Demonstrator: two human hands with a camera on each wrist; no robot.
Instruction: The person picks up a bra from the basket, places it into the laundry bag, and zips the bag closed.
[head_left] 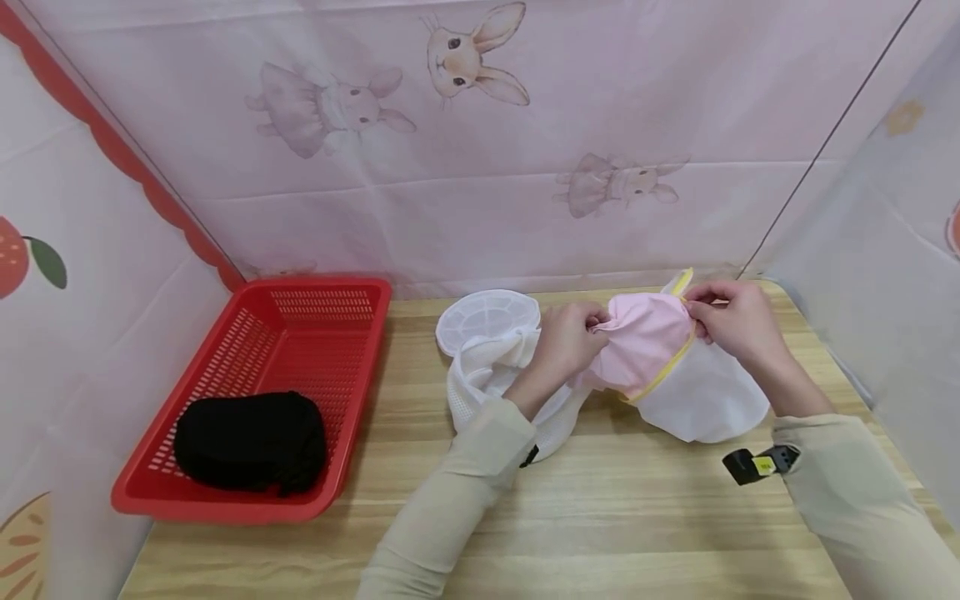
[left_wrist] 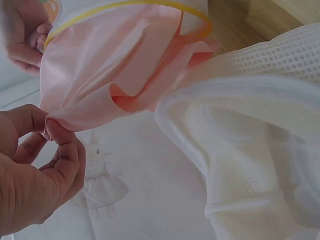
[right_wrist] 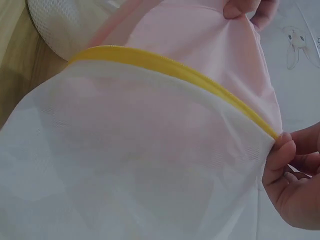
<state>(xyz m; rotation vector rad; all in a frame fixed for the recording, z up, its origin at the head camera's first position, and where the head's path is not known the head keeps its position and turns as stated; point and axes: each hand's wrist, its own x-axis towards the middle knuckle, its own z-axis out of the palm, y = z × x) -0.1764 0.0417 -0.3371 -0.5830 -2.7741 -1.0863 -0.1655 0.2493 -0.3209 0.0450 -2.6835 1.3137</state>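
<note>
My left hand (head_left: 566,337) pinches the edge of a pink cloth (head_left: 637,333) between thumb and fingers, as the left wrist view shows up close. The pink cloth spreads out of the mouth of a thin white bag (head_left: 705,400) and shows faintly through its side. A yellow edge (right_wrist: 150,62) runs along that mouth. At one end of the yellow edge, my right hand (head_left: 738,321) pinches the bag with thumb and fingertips. Under my left forearm lies a white mesh bag (head_left: 465,375), its mouth gaping in the left wrist view; a round white ribbed panel (head_left: 487,321) shows behind it.
To the left stands a red plastic basket (head_left: 367,367) with slotted walls, and a black cloth bundle (head_left: 251,442) lies inside it. The wooden table (head_left: 622,525) backs onto a pink rabbit-print sheet (head_left: 450,192). More printed sheeting hangs at both sides.
</note>
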